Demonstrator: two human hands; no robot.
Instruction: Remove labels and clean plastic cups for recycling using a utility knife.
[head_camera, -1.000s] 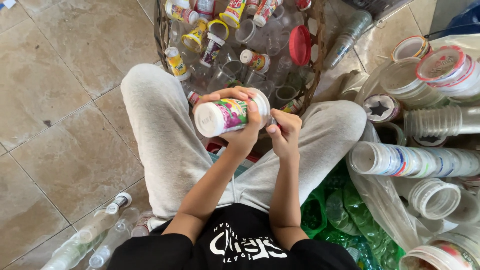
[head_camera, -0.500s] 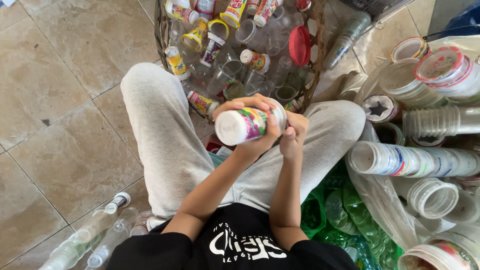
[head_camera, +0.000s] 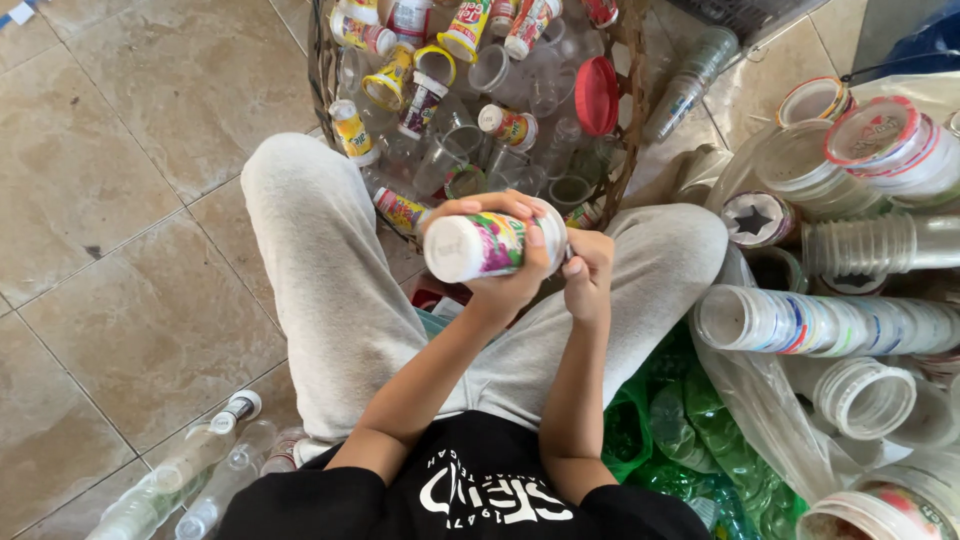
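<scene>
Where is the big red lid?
In the head view, the red lid sits on edge at the right side of the wicker basket, among clear cups, just above the colourful bottle held in the left hand.

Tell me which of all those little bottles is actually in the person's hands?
The white bottle with the colourful label, held sideways above the lap: the left hand grips its body, the right hand is at its end. The others lie loose in the basket.

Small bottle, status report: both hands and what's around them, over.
Left hand wrapped around small white bottle, held sideways. Right hand at its far end. Wicker basket of bottles just ahead; nothing in between.
</scene>
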